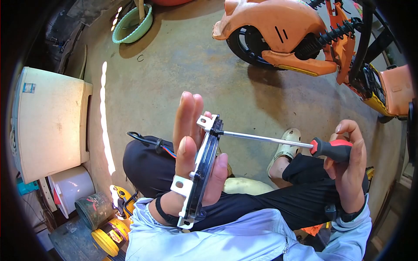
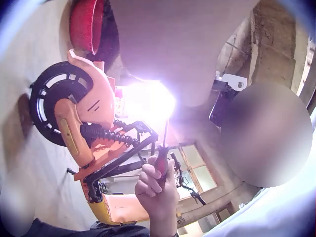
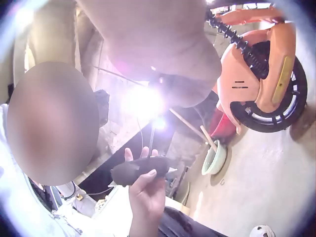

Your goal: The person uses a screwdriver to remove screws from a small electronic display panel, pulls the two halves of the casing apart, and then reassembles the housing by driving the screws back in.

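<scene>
In the head view my left hand (image 1: 183, 163) grips a long black unit (image 1: 208, 163) with white metal mounting tabs, thumb on one side and fingers on the other. A black cable (image 1: 146, 138) with red and blue wires runs off behind it. My right hand (image 1: 352, 174) holds a screwdriver (image 1: 333, 150) by its red and black handle, fingers curled about it. The screwdriver's tip meets the unit's upper end, beside a tab. The right wrist view shows the unit's dark, smooth, rounded face (image 3: 138, 171); glare hides part of the shaft in both wrist views.
An orange scooter (image 1: 278, 35) stands at the far right. At left are a white cabinet (image 1: 54, 122), a white bucket (image 1: 74, 189) and a yellow-lidded tub (image 1: 104, 242). A green basin (image 1: 133, 32) sits farther back. The person's black-trousered knees (image 1: 143, 163) lie below the hands.
</scene>
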Tool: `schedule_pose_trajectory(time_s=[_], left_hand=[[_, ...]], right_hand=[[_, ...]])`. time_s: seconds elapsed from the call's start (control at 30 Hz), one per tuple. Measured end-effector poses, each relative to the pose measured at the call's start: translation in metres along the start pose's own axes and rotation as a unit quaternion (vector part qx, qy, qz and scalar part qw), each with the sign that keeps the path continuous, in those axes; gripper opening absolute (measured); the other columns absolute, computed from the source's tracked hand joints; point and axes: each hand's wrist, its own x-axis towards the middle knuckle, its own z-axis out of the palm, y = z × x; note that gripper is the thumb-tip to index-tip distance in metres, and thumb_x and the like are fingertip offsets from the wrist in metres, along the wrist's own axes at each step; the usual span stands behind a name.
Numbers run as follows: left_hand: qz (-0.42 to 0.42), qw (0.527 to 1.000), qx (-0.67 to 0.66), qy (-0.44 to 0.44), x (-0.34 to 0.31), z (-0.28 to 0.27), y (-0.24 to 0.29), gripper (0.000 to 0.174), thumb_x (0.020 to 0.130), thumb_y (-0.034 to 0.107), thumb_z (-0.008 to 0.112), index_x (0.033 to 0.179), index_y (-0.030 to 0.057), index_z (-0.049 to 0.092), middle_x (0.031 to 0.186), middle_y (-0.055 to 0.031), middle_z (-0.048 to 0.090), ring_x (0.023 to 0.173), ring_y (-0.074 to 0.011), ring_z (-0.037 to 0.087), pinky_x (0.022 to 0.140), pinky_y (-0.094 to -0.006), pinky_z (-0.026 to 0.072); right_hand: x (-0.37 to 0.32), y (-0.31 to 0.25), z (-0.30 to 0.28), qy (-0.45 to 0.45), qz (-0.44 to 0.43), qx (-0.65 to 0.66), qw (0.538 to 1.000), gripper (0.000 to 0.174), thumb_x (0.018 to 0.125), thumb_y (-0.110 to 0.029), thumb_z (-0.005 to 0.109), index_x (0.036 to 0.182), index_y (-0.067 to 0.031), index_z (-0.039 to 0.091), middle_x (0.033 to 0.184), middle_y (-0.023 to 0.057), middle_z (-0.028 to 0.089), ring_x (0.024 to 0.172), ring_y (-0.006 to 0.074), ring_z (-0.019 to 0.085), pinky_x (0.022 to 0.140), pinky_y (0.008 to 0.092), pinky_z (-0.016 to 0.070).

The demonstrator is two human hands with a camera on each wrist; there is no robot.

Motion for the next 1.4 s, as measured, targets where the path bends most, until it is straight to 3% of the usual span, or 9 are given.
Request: schedule_pose_trajectory(time_s=[0.1, 0.23, 0.47, 0.77, 0.97, 1.1, 1.3, 1.37, 1.4], left_hand=[[-0.033, 0.999, 0.018, -0.006, 0.002, -0.003, 0.006, 0.096, 0.083, -0.008, 0.052, 0.160, 0.0300, 0.009, 0.160, -0.0312, 0.011, 0.148, -0.0470, 0.021, 0.115, -0.0553, 0.0260], [-0.036, 0.999, 0.036, -0.018, 0.005, -0.008, 0.010, 0.098, 0.082, -0.009, 0.050, 0.160, 0.0284, 0.007, 0.160, -0.0316, 0.010, 0.148, -0.0476, 0.019, 0.116, -0.0554, 0.0238], [-0.038, 0.999, -0.005, -0.009, 0.004, -0.004, 0.010, 0.098, 0.078, -0.012, 0.040, 0.159, 0.0367, 0.012, 0.163, -0.0255, 0.005, 0.150, -0.0437, 0.016, 0.117, -0.0529, 0.0222], [-0.071, 0.997, 0.011, -0.003, 0.003, -0.010, 0.011, 0.096, 0.083, -0.006, 0.052, 0.159, 0.0364, 0.011, 0.161, -0.0297, 0.012, 0.148, -0.0459, 0.021, 0.116, -0.0549, 0.0240], [-0.006, 0.999, 0.029, -0.016, 0.001, -0.012, 0.005, 0.099, 0.082, -0.007, 0.052, 0.159, 0.0392, 0.010, 0.161, -0.0299, 0.012, 0.148, -0.0449, 0.022, 0.116, -0.0537, 0.0244], [-0.064, 0.997, -0.042, 0.018, -0.001, -0.006, 0.007, 0.090, 0.083, -0.010, 0.040, 0.158, 0.0365, 0.020, 0.162, -0.0259, 0.010, 0.150, -0.0440, 0.015, 0.118, -0.0531, 0.0208], [-0.066, 0.997, -0.042, -0.025, 0.004, -0.011, 0.007, 0.096, 0.081, -0.014, 0.045, 0.158, 0.0370, 0.018, 0.161, -0.0312, 0.008, 0.150, -0.0442, 0.014, 0.118, -0.0526, 0.0182], [-0.049, 0.996, -0.063, -0.031, 0.001, -0.012, 0.003, 0.097, 0.081, -0.014, 0.045, 0.158, 0.0385, 0.019, 0.161, -0.0316, 0.008, 0.150, -0.0443, 0.014, 0.118, -0.0532, 0.0183], [-0.081, 0.994, -0.069, -0.019, 0.002, -0.011, 0.010, 0.097, 0.080, -0.014, 0.045, 0.157, 0.0402, 0.020, 0.161, -0.0312, 0.007, 0.150, -0.0447, 0.014, 0.118, -0.0540, 0.0194]], right_hand=[[0.002, -0.006, 0.013, -0.015, 0.056, 0.063, 0.996, 0.070, 0.092, -0.065, 0.055, 0.125, -0.0059, 0.040, 0.085, 0.0060, 0.059, 0.064, 0.0073, 0.054, 0.051, 0.0179, 0.0384], [0.003, -0.001, 0.024, 0.038, -0.088, 0.003, 0.995, 0.067, 0.088, -0.057, 0.064, 0.125, -0.0061, 0.040, 0.090, 0.0076, 0.060, 0.070, 0.0079, 0.054, 0.056, 0.0199, 0.0417], [-0.002, -0.009, 0.008, -0.015, 0.077, 0.056, 0.995, 0.066, 0.090, -0.057, 0.062, 0.124, -0.0049, 0.039, 0.088, 0.0072, 0.059, 0.068, 0.0072, 0.051, 0.057, 0.0196, 0.0408], [-0.009, 0.008, 0.010, -0.005, -0.088, -0.053, 0.995, 0.065, 0.086, -0.054, 0.069, 0.117, -0.0021, 0.045, 0.085, 0.0076, 0.057, 0.063, 0.0077, 0.053, 0.055, 0.0207, 0.0420], [0.001, -0.003, 0.003, -0.111, 0.138, 0.140, 0.974, 0.059, 0.096, -0.057, 0.054, 0.108, -0.0004, 0.048, 0.072, 0.0041, 0.055, 0.052, 0.0058, 0.048, 0.048, 0.0194, 0.0348], [-0.010, 0.016, 0.001, -0.038, -0.113, -0.186, 0.975, 0.076, 0.085, -0.065, 0.066, 0.118, 0.0011, 0.049, 0.101, 0.0073, 0.053, 0.075, 0.0121, 0.055, 0.064, 0.0256, 0.0454], [-0.003, 0.010, -0.005, -0.088, -0.268, -0.333, 0.900, 0.075, 0.086, -0.063, 0.066, 0.119, 0.0033, 0.055, 0.093, 0.0067, 0.060, 0.071, 0.0099, 0.056, 0.062, 0.0240, 0.0437], [-0.005, -0.007, 0.009, -0.137, 0.056, -0.098, 0.984, 0.078, 0.088, -0.064, 0.062, 0.122, 0.0063, 0.055, 0.089, 0.0081, 0.065, 0.063, 0.0087, 0.055, 0.058, 0.0229, 0.0420], [-0.001, -0.007, 0.007, -0.178, 0.093, -0.032, 0.979, 0.081, 0.090, -0.065, 0.059, 0.124, 0.0077, 0.053, 0.087, 0.0084, 0.064, 0.058, 0.0076, 0.052, 0.054, 0.0226, 0.0384]])
